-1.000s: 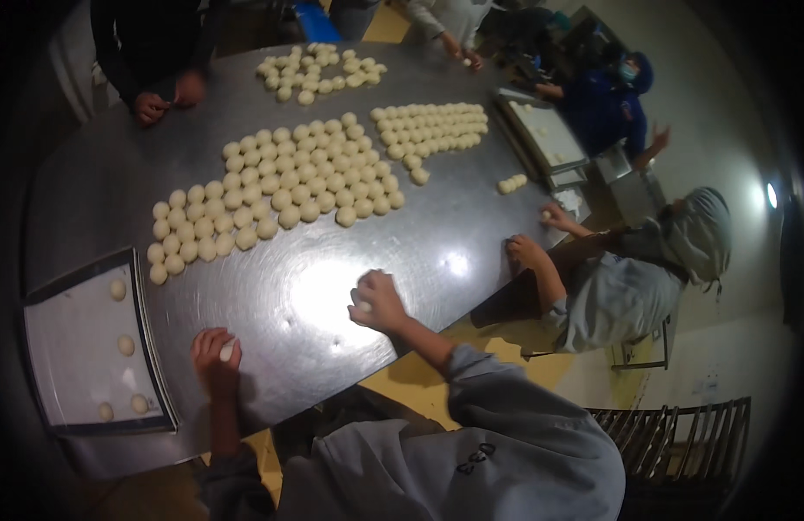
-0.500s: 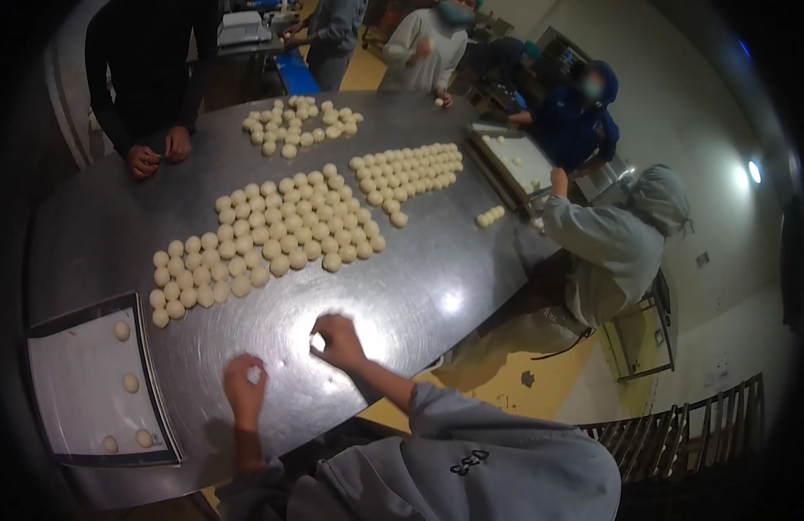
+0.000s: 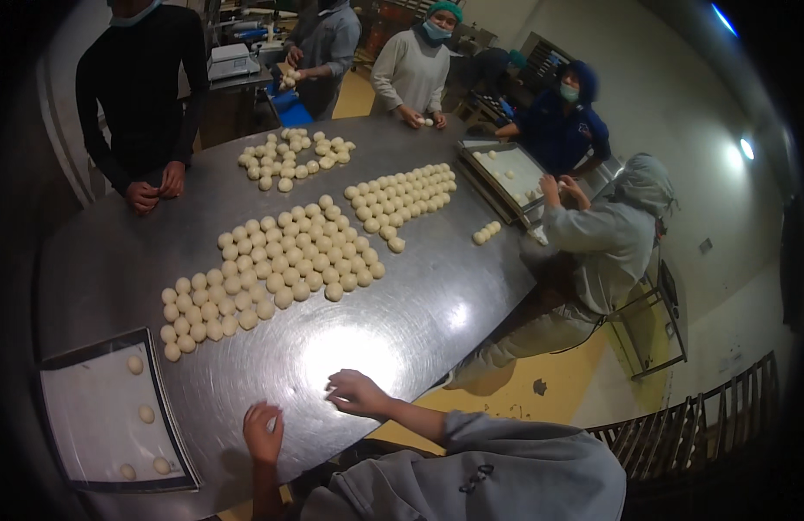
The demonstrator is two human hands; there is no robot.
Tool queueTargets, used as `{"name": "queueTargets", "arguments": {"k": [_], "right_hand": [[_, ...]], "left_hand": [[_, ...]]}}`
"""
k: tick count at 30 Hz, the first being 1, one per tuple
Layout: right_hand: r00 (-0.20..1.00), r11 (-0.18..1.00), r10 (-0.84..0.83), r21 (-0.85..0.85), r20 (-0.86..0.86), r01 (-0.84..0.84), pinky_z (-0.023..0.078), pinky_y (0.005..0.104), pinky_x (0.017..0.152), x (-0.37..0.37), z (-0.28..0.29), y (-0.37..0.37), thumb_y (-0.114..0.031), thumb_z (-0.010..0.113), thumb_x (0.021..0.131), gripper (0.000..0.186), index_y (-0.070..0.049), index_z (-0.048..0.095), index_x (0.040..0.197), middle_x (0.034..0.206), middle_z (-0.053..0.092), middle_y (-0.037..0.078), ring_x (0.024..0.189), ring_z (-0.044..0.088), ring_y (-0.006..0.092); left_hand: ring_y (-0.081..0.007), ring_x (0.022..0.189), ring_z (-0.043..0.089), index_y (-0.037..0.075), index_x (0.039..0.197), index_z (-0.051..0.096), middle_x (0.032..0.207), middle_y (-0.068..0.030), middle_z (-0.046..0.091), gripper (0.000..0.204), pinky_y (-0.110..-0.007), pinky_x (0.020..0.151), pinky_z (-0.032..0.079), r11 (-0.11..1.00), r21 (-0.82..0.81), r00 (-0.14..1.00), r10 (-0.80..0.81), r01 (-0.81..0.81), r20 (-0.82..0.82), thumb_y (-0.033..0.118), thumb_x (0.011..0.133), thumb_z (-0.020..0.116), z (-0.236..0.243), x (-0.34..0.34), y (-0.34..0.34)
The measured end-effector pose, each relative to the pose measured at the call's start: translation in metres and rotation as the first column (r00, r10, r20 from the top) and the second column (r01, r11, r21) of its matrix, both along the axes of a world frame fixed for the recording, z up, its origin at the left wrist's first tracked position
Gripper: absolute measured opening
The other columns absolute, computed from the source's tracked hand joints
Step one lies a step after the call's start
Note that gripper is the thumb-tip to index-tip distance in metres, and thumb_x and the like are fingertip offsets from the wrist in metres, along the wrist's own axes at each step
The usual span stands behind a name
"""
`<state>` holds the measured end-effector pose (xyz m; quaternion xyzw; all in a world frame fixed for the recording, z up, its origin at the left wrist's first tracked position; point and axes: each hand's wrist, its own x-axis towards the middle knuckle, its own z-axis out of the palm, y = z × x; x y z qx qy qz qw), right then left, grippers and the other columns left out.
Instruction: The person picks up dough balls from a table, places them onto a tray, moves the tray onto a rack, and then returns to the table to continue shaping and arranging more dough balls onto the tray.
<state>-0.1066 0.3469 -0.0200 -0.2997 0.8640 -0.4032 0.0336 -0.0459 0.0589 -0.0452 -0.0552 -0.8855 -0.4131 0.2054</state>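
My left hand [image 3: 261, 431] is raised a little above the steel table [image 3: 106, 260] near its front edge, fingers curled around a small pale dough ball. To its right, my right hand [image 3: 357, 392] lies palm-down and cupped on the table; what is under it is hidden. A dark baking tray [image 3: 67, 360] lined with white paper sits left of my left hand and holds several dough balls [image 3: 146, 414]. A large field of dough balls [image 3: 280, 265] lies on the table beyond my hands.
Two more groups of dough balls [image 3: 402, 195] [image 3: 293, 156] lie farther back, and a second tray [image 3: 510, 169] stands at the right edge. Several people stand or sit around the table, among them a seated person in grey [image 3: 610, 243]. A scale [image 3: 232, 61] stands behind.
The view has swung upward, so the far people and the back of the room now show. Both my hands stay at the near edge, and the right hand has settled flat onto the table.
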Motion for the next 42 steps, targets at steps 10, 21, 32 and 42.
{"name": "queueTargets", "arguments": {"k": [10,21,32,42], "right_hand": [[0.975,0.975,-0.221,0.034,0.009,0.22,0.049,0.0435,0.093,-0.036,0.004,-0.018,-0.016,0.076,0.079,0.015,-0.006,0.066,0.085,0.097,0.066,0.009,0.096,0.063,0.0308],[0.896,0.919,-0.392,-0.047,-0.207,0.391,0.048,0.0414,0.082,-0.05,0.006,-0.006,-0.011,0.074,0.074,0.011,-0.006,0.064,0.077,0.09,0.063,0.009,0.09,0.059,0.0297],[0.888,0.941,-0.316,0.006,-0.335,0.337,0.049,0.0426,0.086,-0.019,0.003,0.013,-0.013,0.069,0.083,0.013,-0.008,0.062,0.092,0.097,0.063,0.01,0.099,0.06,0.0311],[0.912,0.936,-0.327,0.045,-0.249,0.348,0.046,0.0416,0.086,-0.015,-0.001,0.01,-0.008,0.063,0.083,0.02,-0.008,0.059,0.102,0.099,0.055,0.01,0.098,0.055,0.0297]], "left_hand": [[-0.0336,0.093,0.064,0.004,0.083,0.069,0.091,-0.0115,0.069,0.012,-0.044,0.088,0.049,0.996,0.006,0.995,0.084,-0.084,-0.054,0.002,0.072,0.074,0.006,-0.032,0.018],[-0.0328,0.095,0.061,0.002,0.086,0.068,0.098,-0.0121,0.068,0.013,-0.044,0.086,0.049,0.988,-0.052,0.989,0.145,-0.143,0.036,-0.001,0.075,0.073,0.014,-0.021,-0.013],[-0.0358,0.104,0.061,0.002,0.091,0.068,0.104,-0.0146,0.067,0.014,-0.046,0.095,0.047,0.985,-0.138,0.994,0.105,-0.109,-0.034,0.001,0.077,0.069,0.005,0.005,0.002],[-0.0333,0.11,0.058,0.004,0.096,0.068,0.11,-0.0117,0.065,0.017,-0.045,0.098,0.045,0.975,-0.201,0.993,0.109,-0.097,0.051,0.003,0.079,0.067,0.009,0.01,0.002]]}}
